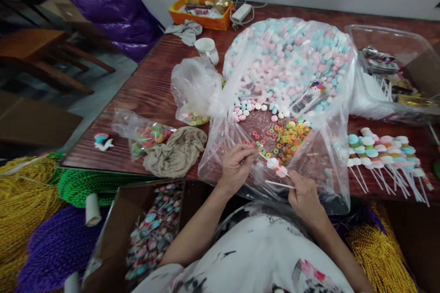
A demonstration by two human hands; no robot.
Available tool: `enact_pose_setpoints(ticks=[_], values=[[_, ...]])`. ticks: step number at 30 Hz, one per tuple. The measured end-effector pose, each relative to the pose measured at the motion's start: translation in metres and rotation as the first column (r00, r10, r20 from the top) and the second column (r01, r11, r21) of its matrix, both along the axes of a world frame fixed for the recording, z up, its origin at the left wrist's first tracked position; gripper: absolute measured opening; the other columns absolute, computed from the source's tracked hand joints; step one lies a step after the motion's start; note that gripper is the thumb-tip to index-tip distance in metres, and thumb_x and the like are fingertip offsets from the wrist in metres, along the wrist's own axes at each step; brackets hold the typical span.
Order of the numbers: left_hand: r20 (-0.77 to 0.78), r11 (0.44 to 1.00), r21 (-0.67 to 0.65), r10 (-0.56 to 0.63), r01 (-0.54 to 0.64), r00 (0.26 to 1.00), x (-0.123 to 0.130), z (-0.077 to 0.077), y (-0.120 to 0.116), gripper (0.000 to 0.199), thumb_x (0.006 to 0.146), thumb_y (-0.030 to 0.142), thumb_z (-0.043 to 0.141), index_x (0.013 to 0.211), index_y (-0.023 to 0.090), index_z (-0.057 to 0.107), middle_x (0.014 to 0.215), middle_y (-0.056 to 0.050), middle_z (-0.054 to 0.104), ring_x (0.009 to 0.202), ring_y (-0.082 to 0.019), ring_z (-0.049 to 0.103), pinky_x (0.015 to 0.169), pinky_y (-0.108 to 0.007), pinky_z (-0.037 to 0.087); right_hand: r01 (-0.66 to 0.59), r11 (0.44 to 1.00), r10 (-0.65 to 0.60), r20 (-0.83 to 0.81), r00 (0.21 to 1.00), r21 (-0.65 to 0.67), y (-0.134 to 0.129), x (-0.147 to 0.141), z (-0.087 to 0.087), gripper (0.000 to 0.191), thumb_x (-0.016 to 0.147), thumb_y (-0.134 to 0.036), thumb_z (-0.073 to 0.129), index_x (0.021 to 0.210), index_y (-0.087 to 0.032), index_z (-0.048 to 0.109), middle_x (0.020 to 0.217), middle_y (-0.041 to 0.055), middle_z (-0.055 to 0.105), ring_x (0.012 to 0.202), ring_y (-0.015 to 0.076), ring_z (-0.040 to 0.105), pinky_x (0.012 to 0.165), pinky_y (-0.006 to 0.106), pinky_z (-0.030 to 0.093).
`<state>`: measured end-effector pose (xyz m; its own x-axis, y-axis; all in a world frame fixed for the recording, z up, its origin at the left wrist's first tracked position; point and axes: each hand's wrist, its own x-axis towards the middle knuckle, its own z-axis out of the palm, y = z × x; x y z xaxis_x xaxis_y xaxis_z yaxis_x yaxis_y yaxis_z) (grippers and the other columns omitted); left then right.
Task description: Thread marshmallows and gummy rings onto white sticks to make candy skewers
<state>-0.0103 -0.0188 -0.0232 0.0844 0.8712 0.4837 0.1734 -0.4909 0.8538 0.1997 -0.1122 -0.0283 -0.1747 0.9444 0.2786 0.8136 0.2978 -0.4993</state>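
My left hand [237, 167] pinches one end of a thin white stick that slants down to the right. White and pink marshmallow-like candies [272, 163] are threaded on that stick. At the stick's other end, the closed fingers of my right hand [304, 192] grip beside the pink candy. A second white stick [279, 184] juts out to the left from my right hand. Just beyond my hands, small coloured rings [290, 135] lie on a clear plastic bag [330, 165]. Pink, white and blue candies [275, 59] fill the far part of the bag.
Finished candy sticks [381, 151] lie in a row at the right. Behind them stands a clear plastic bin [388, 32]. A crumpled cloth [177, 151], a bag of rings [154, 135] and a mug [207, 50] are on the left. Below the table edge is a filled box [154, 229].
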Motion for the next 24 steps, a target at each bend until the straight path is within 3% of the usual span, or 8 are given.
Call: enact_pose_setpoints(ticks=[5,10,14,19,24], values=[[0.086,0.989,-0.141,-0.029,0.041,0.996,0.001,-0.001,-0.002,0.01,0.081,0.018,0.072,0.089,0.021,0.077,0.087,-0.004,0.069,0.073,-0.012,0.067,0.064,-0.023,0.058,0.009,1.0,-0.01,-0.066,0.998,-0.018,-0.001,0.0,-0.004,0.031,0.079,-0.002,0.039,0.096,-0.017,0.059,0.069,0.0016,0.065,0.061,0.0172,0.061,0.059,0.026,0.038],[0.32,0.917,-0.375,-0.007,0.134,0.947,0.006,-0.005,-0.003,0.007,0.079,0.023,0.074,0.084,0.02,0.077,0.084,0.0,0.064,0.054,-0.007,0.062,0.051,-0.021,0.056,0.012,0.999,-0.018,-0.121,0.992,-0.049,-0.002,0.002,-0.007,0.027,0.084,-0.005,0.041,0.098,-0.017,0.061,0.069,0.0016,0.066,0.06,0.0169,0.062,0.058,0.026,0.039],[0.362,0.888,-0.44,0.036,0.136,0.931,0.008,-0.006,-0.002,0.009,0.078,0.025,0.076,0.084,0.018,0.077,0.082,0.0,0.064,0.052,-0.007,0.062,0.049,-0.02,0.055,-0.001,0.999,-0.004,-0.134,0.991,-0.039,-0.004,0.003,-0.01,0.033,0.082,-0.003,0.041,0.104,-0.017,0.061,0.076,0.0032,0.07,0.065,0.0176,0.065,0.061,0.026,0.041],[0.212,0.949,-0.313,0.027,0.041,0.977,0.008,0.001,-0.004,0.008,0.081,0.024,0.072,0.085,0.018,0.076,0.085,-0.001,0.065,0.056,-0.007,0.061,0.051,-0.019,0.055,-0.007,1.0,0.006,-0.069,0.998,-0.019,-0.004,0.003,-0.011,0.033,0.079,-0.002,0.04,0.101,-0.016,0.059,0.078,0.0052,0.069,0.068,0.0199,0.066,0.063,0.028,0.042],[-0.159,1.0,0.028,0.006,-0.002,0.987,0.007,0.006,-0.007,0.014,0.086,0.015,0.062,0.092,0.019,0.074,0.088,-0.004,0.068,0.073,-0.01,0.065,0.064,-0.022,0.057,0.009,0.999,-0.011,-0.048,0.999,-0.032,-0.003,0.003,-0.01,0.035,0.076,-0.001,0.039,0.099,-0.018,0.058,0.073,0.0034,0.067,0.068,0.0189,0.064,0.062,0.027,0.04]])
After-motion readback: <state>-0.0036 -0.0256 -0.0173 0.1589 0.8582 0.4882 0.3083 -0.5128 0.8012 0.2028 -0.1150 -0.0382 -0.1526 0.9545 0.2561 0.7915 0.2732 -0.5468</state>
